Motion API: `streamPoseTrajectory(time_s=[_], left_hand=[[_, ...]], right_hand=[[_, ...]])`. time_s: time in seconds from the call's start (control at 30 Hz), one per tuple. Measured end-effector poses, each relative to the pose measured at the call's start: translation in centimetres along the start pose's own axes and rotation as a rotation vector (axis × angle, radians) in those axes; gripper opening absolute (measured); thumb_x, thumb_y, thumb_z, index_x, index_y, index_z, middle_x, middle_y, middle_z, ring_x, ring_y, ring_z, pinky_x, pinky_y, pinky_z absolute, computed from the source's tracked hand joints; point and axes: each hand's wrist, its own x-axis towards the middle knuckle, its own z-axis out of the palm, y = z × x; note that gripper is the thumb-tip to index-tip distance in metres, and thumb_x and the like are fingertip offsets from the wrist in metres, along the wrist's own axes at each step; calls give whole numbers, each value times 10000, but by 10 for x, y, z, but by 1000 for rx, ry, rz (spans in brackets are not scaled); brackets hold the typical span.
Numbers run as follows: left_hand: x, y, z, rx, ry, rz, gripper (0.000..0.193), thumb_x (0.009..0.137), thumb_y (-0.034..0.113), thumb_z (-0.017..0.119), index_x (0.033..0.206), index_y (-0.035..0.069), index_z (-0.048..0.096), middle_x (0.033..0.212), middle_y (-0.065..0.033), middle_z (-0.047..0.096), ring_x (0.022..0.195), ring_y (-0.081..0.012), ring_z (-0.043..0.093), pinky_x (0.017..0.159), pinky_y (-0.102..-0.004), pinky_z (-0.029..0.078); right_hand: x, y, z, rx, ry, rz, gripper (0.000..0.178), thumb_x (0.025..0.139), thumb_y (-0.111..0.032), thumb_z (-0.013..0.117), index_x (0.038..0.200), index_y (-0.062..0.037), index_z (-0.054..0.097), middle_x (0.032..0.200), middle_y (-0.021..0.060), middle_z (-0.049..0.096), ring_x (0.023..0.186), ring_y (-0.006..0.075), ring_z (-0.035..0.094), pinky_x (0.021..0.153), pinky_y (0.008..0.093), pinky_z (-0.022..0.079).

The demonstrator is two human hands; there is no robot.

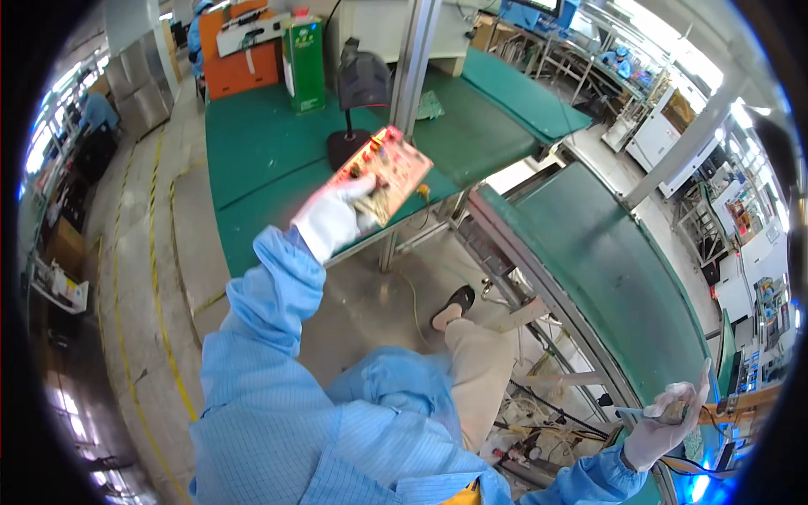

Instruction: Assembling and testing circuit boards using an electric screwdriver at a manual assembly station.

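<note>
My left hand (330, 220), in a white glove, grips a circuit board (402, 172) by its near-left part. The board is raised and tilted over the near edge of the green-topped bench (252, 160), and red light falls on its components. Just beyond it a dark scanner (364, 80) on a round-based stand faces the board. Far to the lower right, my gloved right hand (661, 429) is beside the end of the green conveyor belt (606, 261), fingers apart. A thin pale-blue strip (629, 411) shows by its fingers; whether the hand touches it I cannot tell.
A green can (304, 67) and an orange crate (242, 74) stand at the back of the bench. A metal post (414, 67) rises behind the board. Cables and hoses (539, 412) crowd beneath the conveyor. Several people work farther off.
</note>
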Motion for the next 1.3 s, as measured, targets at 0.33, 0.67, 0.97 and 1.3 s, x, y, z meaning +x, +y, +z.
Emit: streamPoseTrajectory(time_s=[0.33,0.67,0.97,1.3], left_hand=[[-4,-105,82,427,-461,-357,457,904,145,655,1324,17,525,1140,-66,669,939,-109,650,775,-269,521],[-16,-200,144,616,-854,-465,610,856,285,713,1367,54,472,1140,-49,642,960,-111,595,710,-261,513],[-34,-254,154,428,-830,-697,586,850,141,715,1368,15,471,1213,-70,624,1088,-141,575,924,-284,470],[-46,-244,164,478,-818,-744,473,856,173,702,1271,-7,562,1109,-47,656,987,-118,589,880,-268,468]], right_hand=[[1,-31,42,156,126,209,510,1016,-362,391,1320,37,485,711,14,499,522,56,433,400,164,381],[5,-30,57,183,87,206,478,1019,-365,402,1256,19,561,710,15,510,513,62,438,399,169,350],[5,-19,44,238,80,182,457,1016,-345,398,1142,47,597,653,57,533,440,94,434,418,196,364],[13,-4,57,276,-55,74,523,1012,-341,386,1225,109,549,697,61,561,484,99,447,409,201,357]])
